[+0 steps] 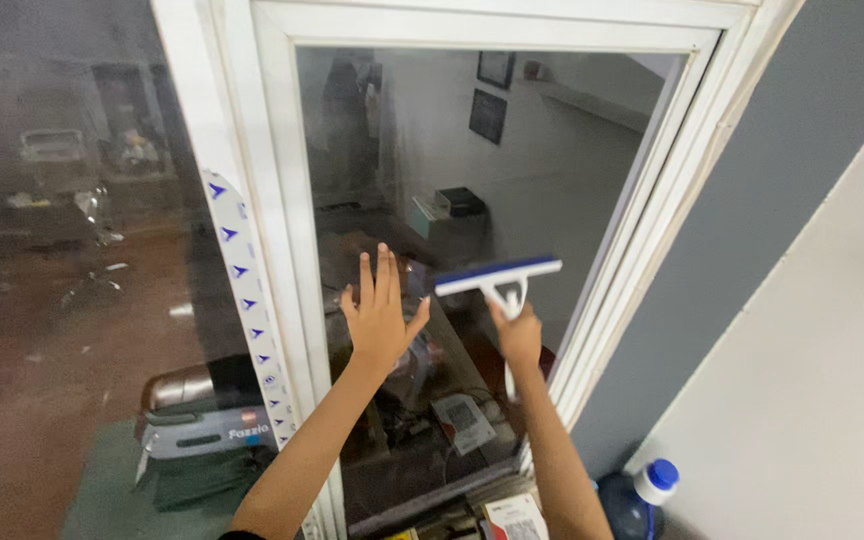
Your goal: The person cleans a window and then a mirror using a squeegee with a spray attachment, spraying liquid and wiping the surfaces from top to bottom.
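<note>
The fingers of the left hand (pixel 380 310) are spread apart and laid flat against the glass pane (pixel 552 170), nothing being held. The fingers of the right hand (pixel 518 335) are clamped around the white handle of a squeegee (pixel 500 279), whose blue-edged blade is pressed against the pane just right of the left hand, tilted slightly up to the right. The pane is bordered by a white window frame (pixel 277 200). A blue bottle with a white cap (pixel 642 497) is seen below, beside the grey wall (pixel 752 200).
</note>
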